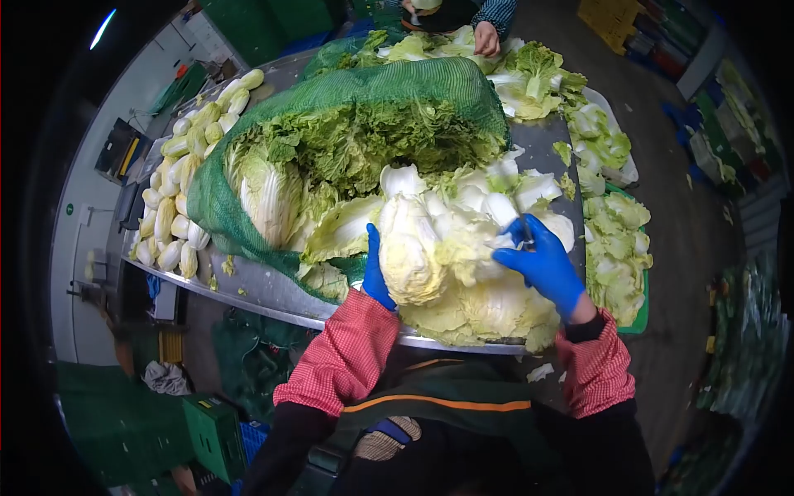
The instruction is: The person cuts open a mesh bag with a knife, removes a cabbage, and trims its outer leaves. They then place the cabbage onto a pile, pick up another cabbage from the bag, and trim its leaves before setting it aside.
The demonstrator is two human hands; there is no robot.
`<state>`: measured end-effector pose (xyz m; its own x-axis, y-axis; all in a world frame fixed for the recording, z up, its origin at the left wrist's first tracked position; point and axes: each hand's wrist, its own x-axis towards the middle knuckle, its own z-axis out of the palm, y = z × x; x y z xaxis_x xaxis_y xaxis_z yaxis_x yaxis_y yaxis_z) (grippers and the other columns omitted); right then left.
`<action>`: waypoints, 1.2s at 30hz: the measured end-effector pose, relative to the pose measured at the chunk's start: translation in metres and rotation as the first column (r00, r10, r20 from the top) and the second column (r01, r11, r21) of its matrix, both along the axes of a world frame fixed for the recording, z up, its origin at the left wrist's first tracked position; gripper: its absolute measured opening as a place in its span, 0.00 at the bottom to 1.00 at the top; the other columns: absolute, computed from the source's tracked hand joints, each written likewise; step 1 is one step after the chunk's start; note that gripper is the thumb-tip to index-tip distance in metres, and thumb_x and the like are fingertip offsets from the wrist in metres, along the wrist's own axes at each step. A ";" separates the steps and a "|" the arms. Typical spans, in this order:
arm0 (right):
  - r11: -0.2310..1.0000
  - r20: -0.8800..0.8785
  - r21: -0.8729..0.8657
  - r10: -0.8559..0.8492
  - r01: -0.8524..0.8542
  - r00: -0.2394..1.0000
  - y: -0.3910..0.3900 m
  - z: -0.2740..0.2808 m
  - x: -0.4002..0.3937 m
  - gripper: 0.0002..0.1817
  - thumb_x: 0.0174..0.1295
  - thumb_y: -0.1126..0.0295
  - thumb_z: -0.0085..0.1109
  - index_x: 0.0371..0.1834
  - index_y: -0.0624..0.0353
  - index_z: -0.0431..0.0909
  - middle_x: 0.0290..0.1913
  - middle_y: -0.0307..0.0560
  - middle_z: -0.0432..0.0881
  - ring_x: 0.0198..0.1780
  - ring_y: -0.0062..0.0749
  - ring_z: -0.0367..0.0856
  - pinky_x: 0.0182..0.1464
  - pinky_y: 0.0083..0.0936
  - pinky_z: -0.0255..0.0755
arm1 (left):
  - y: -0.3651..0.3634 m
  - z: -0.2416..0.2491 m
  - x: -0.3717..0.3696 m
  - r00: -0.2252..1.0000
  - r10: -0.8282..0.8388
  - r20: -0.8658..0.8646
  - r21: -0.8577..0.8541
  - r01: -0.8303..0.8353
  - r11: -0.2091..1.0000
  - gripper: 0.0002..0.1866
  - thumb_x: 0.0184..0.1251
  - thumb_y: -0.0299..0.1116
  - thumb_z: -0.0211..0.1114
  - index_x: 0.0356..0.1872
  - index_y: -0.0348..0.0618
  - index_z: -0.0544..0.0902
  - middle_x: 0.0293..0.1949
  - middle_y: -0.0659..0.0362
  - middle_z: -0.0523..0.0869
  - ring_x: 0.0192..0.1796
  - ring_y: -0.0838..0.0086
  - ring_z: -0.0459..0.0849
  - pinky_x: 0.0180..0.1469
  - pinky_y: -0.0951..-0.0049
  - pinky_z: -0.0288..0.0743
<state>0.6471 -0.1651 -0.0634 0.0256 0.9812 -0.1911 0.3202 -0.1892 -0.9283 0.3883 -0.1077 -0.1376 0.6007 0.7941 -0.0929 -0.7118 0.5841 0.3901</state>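
Observation:
My left hand [378, 271], in a blue glove, grips the left side of a pale napa cabbage [411, 256] near the table's front edge. My right hand [546, 263], also blue-gloved, is closed around a thin knife [524, 230] whose blade is blurred against the leaves. Loose outer leaves [480, 310] lie beneath and to the right of the cabbage, below my right hand. Just behind is a green mesh sack [389, 83], its open side facing me, with whole leafy cabbages [269, 194] inside.
Trimmed cabbages [169, 202] are piled at the table's left end. Leaf-filled containers, one a green crate [637, 318], stand along the right side. Across the metal table [273, 289], another person's hand [486, 39] is over more leaves. Green crates [215, 434] stand at lower left.

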 end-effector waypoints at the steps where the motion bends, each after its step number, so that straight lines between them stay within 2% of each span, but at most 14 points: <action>1: 0.971 0.249 0.239 -0.044 -0.017 0.968 0.003 -0.006 -0.009 0.28 0.51 0.57 0.74 0.52 0.56 0.75 0.40 0.44 0.79 0.44 0.34 0.82 0.45 0.30 0.77 | 0.000 -0.005 0.004 0.991 0.064 -0.119 -0.088 -0.074 0.993 0.43 0.68 0.71 0.38 0.73 0.49 0.59 0.66 0.50 0.71 0.66 0.57 0.73 0.68 0.54 0.67; 2: 0.887 0.466 0.453 -0.149 -0.091 0.872 0.005 -0.007 -0.018 0.32 0.50 0.54 0.74 0.56 0.56 0.75 0.42 0.46 0.80 0.45 0.39 0.83 0.46 0.33 0.76 | 0.000 -0.008 0.007 0.991 0.031 -0.129 -0.092 -0.043 0.995 0.44 0.68 0.71 0.38 0.73 0.48 0.59 0.66 0.50 0.71 0.65 0.57 0.73 0.68 0.55 0.67; 4: 0.921 0.334 0.358 0.029 -0.155 0.942 0.004 0.011 -0.044 0.38 0.48 0.46 0.72 0.61 0.54 0.73 0.48 0.50 0.79 0.47 0.47 0.81 0.48 0.36 0.75 | -0.004 -0.014 0.015 0.989 -0.034 -0.146 -0.111 0.017 0.994 0.45 0.68 0.71 0.38 0.73 0.44 0.60 0.66 0.49 0.72 0.65 0.57 0.74 0.68 0.57 0.68; 6: 0.934 0.491 0.265 0.085 -0.242 0.867 0.003 0.009 -0.065 0.31 0.48 0.49 0.73 0.52 0.54 0.76 0.46 0.46 0.81 0.43 0.40 0.83 0.44 0.34 0.75 | -0.003 -0.015 0.021 0.976 -0.065 -0.207 -0.071 0.051 0.996 0.45 0.69 0.70 0.39 0.72 0.39 0.60 0.66 0.46 0.71 0.65 0.57 0.75 0.67 0.59 0.69; 9: 0.928 0.259 0.149 0.296 -0.341 0.920 -0.006 0.012 -0.066 0.23 0.51 0.57 0.72 0.46 0.56 0.76 0.35 0.43 0.79 0.37 0.30 0.80 0.41 0.30 0.74 | 0.001 -0.006 0.021 0.922 0.028 -0.385 -0.065 -0.058 0.996 0.44 0.70 0.69 0.39 0.72 0.40 0.59 0.66 0.47 0.71 0.64 0.55 0.75 0.66 0.57 0.70; 11: 0.920 -0.071 0.158 0.372 -0.357 0.926 -0.014 0.002 -0.050 0.20 0.51 0.62 0.73 0.42 0.57 0.75 0.30 0.39 0.75 0.34 0.21 0.73 0.38 0.22 0.71 | 0.004 -0.005 0.017 0.982 0.082 -0.170 -0.084 -0.097 0.992 0.44 0.68 0.71 0.39 0.73 0.45 0.59 0.65 0.48 0.72 0.62 0.55 0.76 0.65 0.52 0.70; 15: 0.987 0.231 0.158 -0.058 0.021 0.971 0.005 -0.006 -0.021 0.25 0.55 0.57 0.71 0.52 0.60 0.76 0.34 0.38 0.78 0.34 0.23 0.74 0.40 0.23 0.72 | 0.005 -0.003 0.003 0.980 0.031 0.196 -0.124 -0.007 0.992 0.45 0.65 0.73 0.40 0.73 0.48 0.60 0.65 0.47 0.72 0.63 0.52 0.75 0.66 0.48 0.67; 18: 0.995 0.015 0.104 0.001 -0.002 1.000 0.007 -0.014 -0.026 0.28 0.56 0.54 0.71 0.55 0.59 0.76 0.34 0.37 0.77 0.34 0.21 0.73 0.41 0.21 0.71 | 0.001 -0.005 0.013 0.996 0.064 0.054 -0.123 -0.057 0.991 0.47 0.63 0.74 0.42 0.72 0.47 0.61 0.66 0.47 0.71 0.64 0.51 0.73 0.67 0.49 0.67; 19: 0.996 -0.048 0.092 0.015 -0.010 0.999 0.008 -0.015 -0.033 0.28 0.57 0.53 0.70 0.55 0.59 0.76 0.34 0.37 0.76 0.34 0.20 0.73 0.41 0.21 0.70 | 0.001 -0.005 0.012 0.914 -0.061 0.401 -0.145 0.129 0.981 0.48 0.62 0.75 0.44 0.72 0.45 0.62 0.66 0.46 0.71 0.66 0.50 0.71 0.68 0.49 0.66; 24: 0.989 -0.356 -0.148 -0.031 -0.023 0.934 0.015 -0.021 -0.043 0.26 0.63 0.53 0.64 0.57 0.58 0.74 0.32 0.37 0.76 0.25 0.16 0.71 0.24 0.17 0.69 | -0.003 -0.001 0.022 0.990 -0.132 0.053 -0.069 0.136 0.988 0.42 0.70 0.66 0.44 0.74 0.45 0.57 0.69 0.49 0.67 0.68 0.55 0.70 0.71 0.54 0.61; 28: 0.996 -0.317 -0.054 -0.084 0.071 0.945 0.006 -0.019 -0.043 0.22 0.64 0.54 0.63 0.53 0.58 0.76 0.27 0.36 0.75 0.20 0.15 0.70 0.16 0.16 0.64 | -0.007 0.012 0.011 0.930 -0.282 -0.236 -0.061 0.276 0.959 0.41 0.70 0.59 0.53 0.74 0.42 0.55 0.69 0.49 0.68 0.69 0.59 0.69 0.72 0.57 0.61; 30: 0.994 -0.269 -0.111 -0.041 0.012 0.962 0.001 -0.018 -0.046 0.23 0.62 0.54 0.65 0.53 0.59 0.77 0.28 0.36 0.75 0.26 0.18 0.74 0.27 0.19 0.72 | -0.029 0.006 0.008 0.849 -0.185 -0.494 0.098 0.266 0.959 0.42 0.68 0.56 0.57 0.74 0.41 0.54 0.69 0.50 0.68 0.69 0.60 0.70 0.71 0.58 0.62; 33: 0.994 -0.058 -0.088 0.058 -0.063 0.997 -0.002 -0.007 -0.046 0.31 0.57 0.50 0.68 0.60 0.55 0.74 0.37 0.43 0.80 0.41 0.29 0.80 0.47 0.27 0.76 | -0.035 -0.002 0.004 0.874 -0.157 -0.461 0.131 0.242 0.961 0.44 0.63 0.48 0.66 0.73 0.39 0.54 0.66 0.51 0.70 0.67 0.62 0.71 0.69 0.62 0.65; 36: 0.950 0.227 0.282 0.069 -0.133 0.972 -0.004 0.003 -0.044 0.38 0.54 0.47 0.69 0.66 0.51 0.71 0.49 0.50 0.81 0.49 0.37 0.81 0.52 0.30 0.75 | -0.028 0.010 0.003 0.863 -0.137 -0.486 0.250 0.288 0.924 0.44 0.62 0.44 0.67 0.73 0.37 0.55 0.67 0.52 0.69 0.68 0.65 0.70 0.69 0.65 0.64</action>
